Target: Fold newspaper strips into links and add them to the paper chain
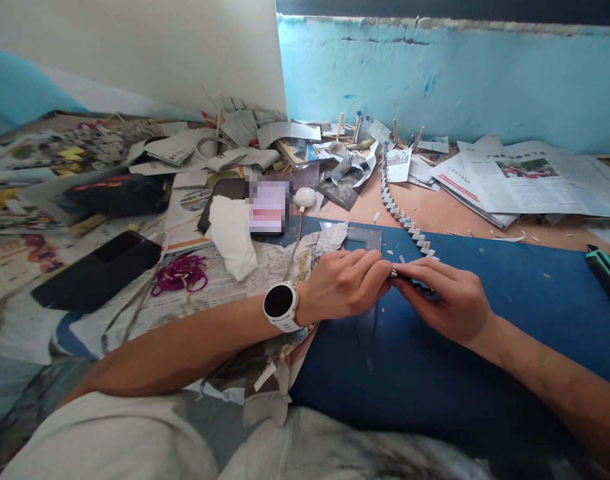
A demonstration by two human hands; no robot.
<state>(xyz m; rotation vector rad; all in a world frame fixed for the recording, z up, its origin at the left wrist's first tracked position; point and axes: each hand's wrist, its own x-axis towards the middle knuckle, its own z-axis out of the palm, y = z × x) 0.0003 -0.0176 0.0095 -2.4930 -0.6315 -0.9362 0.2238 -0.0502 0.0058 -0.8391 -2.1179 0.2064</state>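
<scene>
A zigzag chain of folded paper [415, 233] runs from the back of the table down toward my right hand [452, 297]. That hand is closed, pinching the chain's near end between thumb and fingers; a dark piece shows in the grip. My left hand [349, 280], with a white watch [279, 303] on its wrist, is closed at the same end, fingertips meeting those of the right. Most of what lies between the fingertips is hidden; only a small pale bit shows. Both hands are above a blue mat [509, 320], near a clear plastic set square [369, 237].
A phone [269, 207], white tissue [232, 237], white earbud case [305, 197] and purple string [179, 275] lie left. Newspapers [525, 173] are stacked back right. A green-black cutter [605, 273] sits at the right edge. Paper scraps and upright sticks [395, 130] line the wall.
</scene>
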